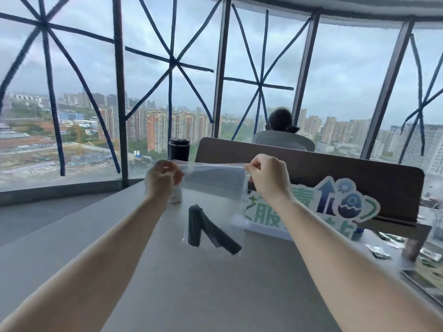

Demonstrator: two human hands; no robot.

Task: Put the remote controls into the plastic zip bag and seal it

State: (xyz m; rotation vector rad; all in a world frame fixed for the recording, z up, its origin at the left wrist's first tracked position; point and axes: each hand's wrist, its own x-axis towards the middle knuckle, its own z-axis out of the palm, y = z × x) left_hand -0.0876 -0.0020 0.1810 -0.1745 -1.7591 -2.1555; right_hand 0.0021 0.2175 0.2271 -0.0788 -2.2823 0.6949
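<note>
Both arms stretched fwd over a grey table (167, 283); clear plastic zip bag (213, 188) held up in the air betw. the hands, hanging down from its top edge. Left hand (161, 178) closed in a fist on the bag's top left corner; right hand (268, 174) pinching the top right corner, fingers curled tight on the strip; top edge pulled taut & roughly level betw. them; can't tell if the zip is shut along its whole length. Two dark remote controls (208, 227) already inside, sunk to the bottom of the bag, upper ends touching, lower ends splayed apart like an upside-down V; one approx. upright on the left, the other slanting down to the right; bag bottom looks near the table, contact unclear.

Small white item (176, 195) on the table just below the left hand, partly hidden; too blurred to ID. Black cup (179, 149) at the far table edge, by the window. Dark divider panel (335, 178) runs behind the right hand; green & blue cut-out sign (335, 202) leans in front of it. Another person's head (281, 119) shows beyond the panel, facing away. Taped windows (96, 92) behind, city view.
</note>
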